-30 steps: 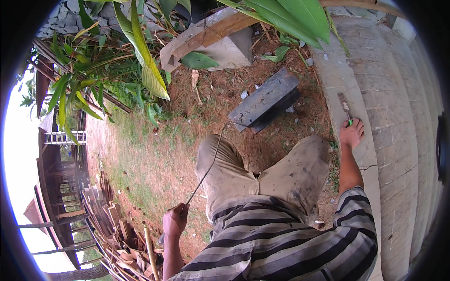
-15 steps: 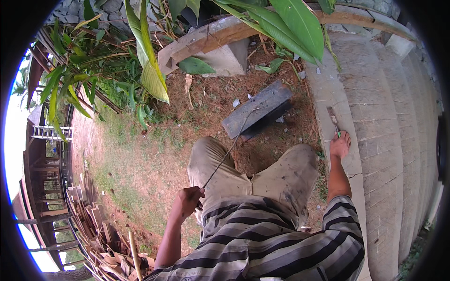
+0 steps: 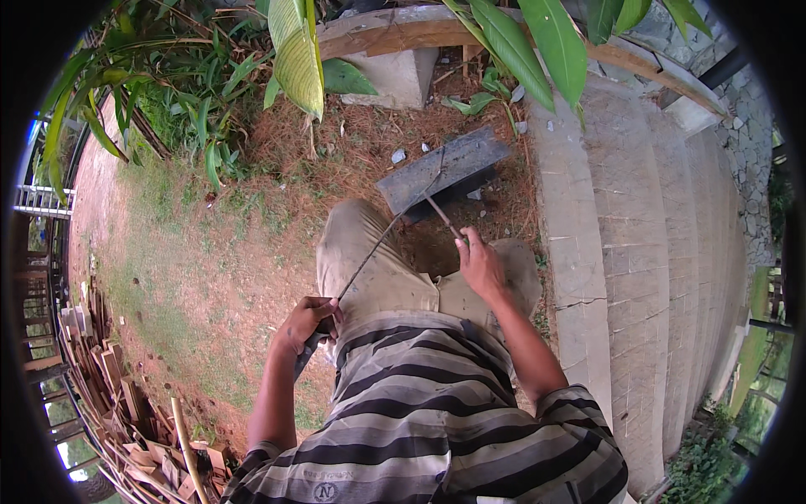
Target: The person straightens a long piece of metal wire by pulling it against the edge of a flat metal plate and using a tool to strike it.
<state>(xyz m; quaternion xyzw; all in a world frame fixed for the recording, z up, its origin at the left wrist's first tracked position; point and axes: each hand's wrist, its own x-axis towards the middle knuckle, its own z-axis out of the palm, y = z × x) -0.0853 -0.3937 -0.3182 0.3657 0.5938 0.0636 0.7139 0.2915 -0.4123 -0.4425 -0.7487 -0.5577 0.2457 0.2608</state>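
A long, thin, dark rod (image 3: pixel 369 256) slants up from my left hand (image 3: pixel 309 323), whose fingers are closed around its near end. Something dark grey shows under that palm; I cannot make out what. The rod's far, slightly bent end lies over a dark, flat-topped block (image 3: pixel 466 161), metal by its look. My right hand (image 3: pixel 481 265) grips a narrow rusty-brown tool (image 3: pixel 443 217), like a scraper seen edge-on. Its tip meets or overlaps the rod at the block's near edge. My fingers hide its handle.
Concrete steps (image 3: pixel 625 252) rise along the right. Broad green leaves (image 3: pixel 546 50) hang over a curved wooden beam (image 3: pixel 395 35) on a concrete footing (image 3: pixel 399 80). Scrap wood (image 3: pixel 134 412) is piled at the lower left. Small stones lie around the block.
My right hand has left the concrete ledge, where it was at a scraper-like tool, and come in over my knee with a tool. The ledge no longer shows that tool.
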